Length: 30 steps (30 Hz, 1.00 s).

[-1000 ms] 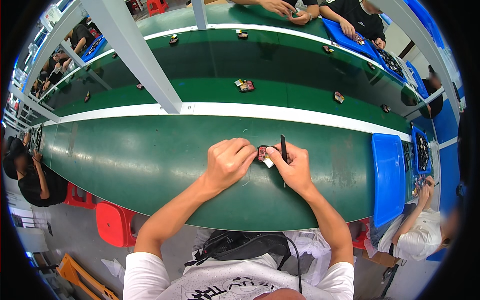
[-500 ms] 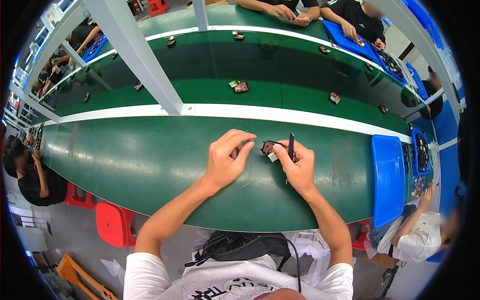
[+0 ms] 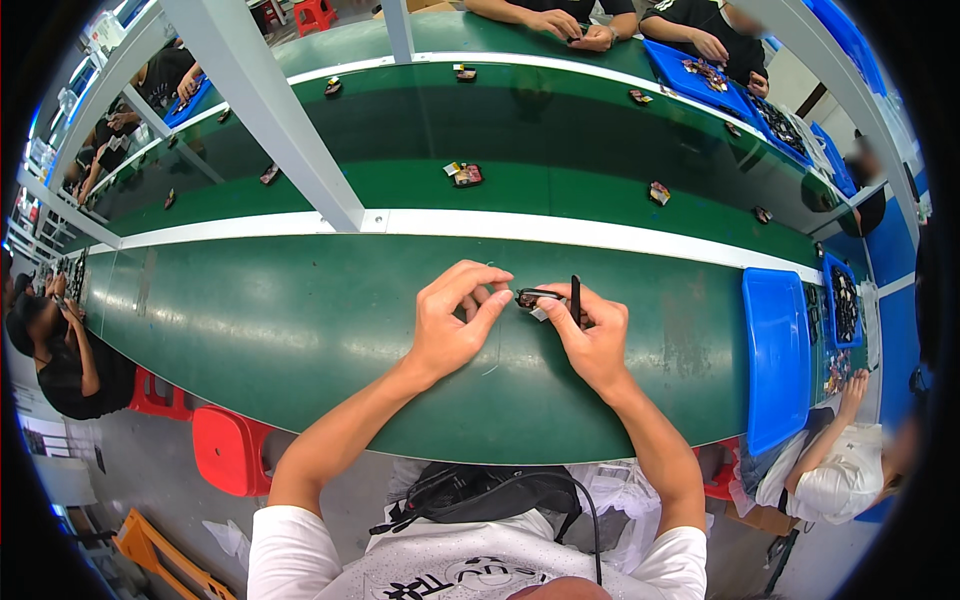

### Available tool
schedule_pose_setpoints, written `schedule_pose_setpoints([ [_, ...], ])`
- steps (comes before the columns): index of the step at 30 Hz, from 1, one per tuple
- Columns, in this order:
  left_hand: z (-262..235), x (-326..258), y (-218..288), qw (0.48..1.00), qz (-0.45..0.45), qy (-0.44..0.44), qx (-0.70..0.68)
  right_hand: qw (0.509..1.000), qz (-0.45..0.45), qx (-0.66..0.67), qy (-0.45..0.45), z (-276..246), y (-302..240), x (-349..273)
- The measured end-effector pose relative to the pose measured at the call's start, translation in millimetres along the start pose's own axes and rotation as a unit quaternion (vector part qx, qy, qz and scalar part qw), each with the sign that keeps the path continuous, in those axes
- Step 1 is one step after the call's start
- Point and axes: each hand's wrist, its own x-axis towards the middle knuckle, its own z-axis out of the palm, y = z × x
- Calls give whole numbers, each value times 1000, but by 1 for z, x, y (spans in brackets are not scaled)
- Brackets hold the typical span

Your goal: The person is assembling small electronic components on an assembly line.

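Observation:
My right hand is closed around a small electronic assembly in a black casing, with a pale tab below it. An upright black strip, its kind unclear, is also held among the right hand's fingers. Close to the casing's left end, the thumb and forefinger of my left hand come together in a pinch. Whatever lies between those fingertips is too small to make out. Both hands are just above the green worktable.
Beyond a white rail, similar assemblies lie spaced along a green conveyor belt. A blue tray stands at the right. A white post rises at the left. Red stools and co-workers surround the table.
The casing in my right hand has tilted edge-on, and my left thumb and forefinger have closed in toward it. Assemblies on the belt have shifted slightly left.

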Motion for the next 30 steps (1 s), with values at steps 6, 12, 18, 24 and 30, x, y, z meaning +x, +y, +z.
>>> schedule_pose_setpoints([
  [6,1,-3,-1,997,59,-30,32,998,-41,-53,-13,0,2,-2],
  [12,6,-5,-3,998,44,-29,22,998,-48,-43,-2,2,6,-3],
  [18,5,14,-14,985,-120,31,-122,998,-30,-32,53,-6,7,3],
  [24,35,119,-46,974,-201,34,-99,998,14,-14,54,-7,8,1],
  [30,51,185,-84,984,-152,6,95,999,-17,-5,37,1,13,3],
])
